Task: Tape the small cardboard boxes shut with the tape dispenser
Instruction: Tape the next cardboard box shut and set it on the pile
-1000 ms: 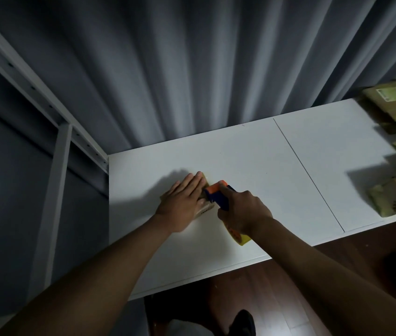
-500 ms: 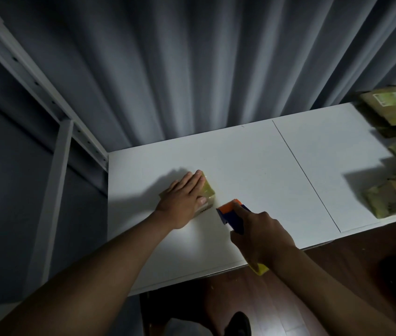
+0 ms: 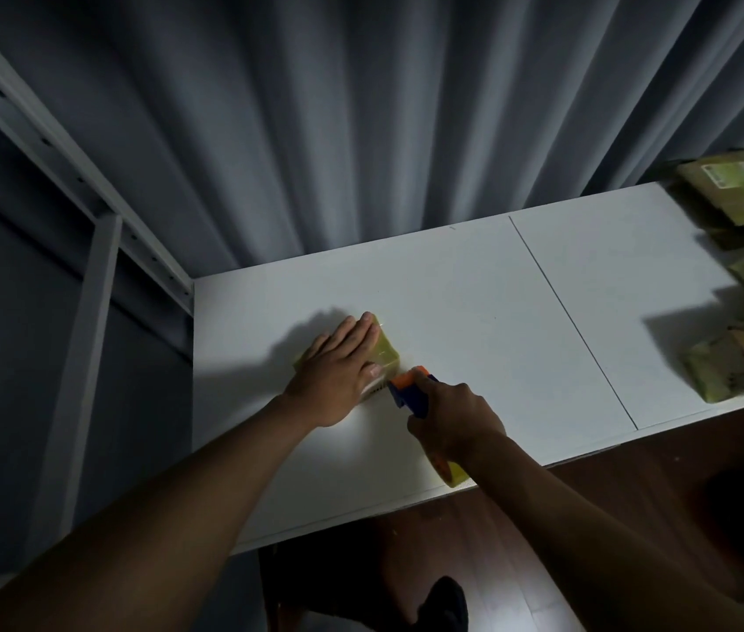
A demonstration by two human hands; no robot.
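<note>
A small cardboard box (image 3: 387, 351) lies on the white table (image 3: 475, 312), left of centre. My left hand (image 3: 338, 364) presses flat on its top with straight fingers and hides most of it. My right hand (image 3: 454, 415) grips the blue and orange tape dispenser (image 3: 409, 389), whose orange head touches the box's near right side. The yellowish tape roll (image 3: 452, 472) pokes out below my right wrist at the table's front edge.
Several more small cardboard boxes (image 3: 725, 371) are heaped at the table's right end, with a larger one (image 3: 735, 184) at the back right. A grey curtain hangs behind. A white metal rack upright (image 3: 87, 312) stands at the left. Dark wooden floor lies below.
My right hand pulled the dispenser off the box toward the table's front edge, then brought it back against the box's near side. My left hand stayed flat on the box.
</note>
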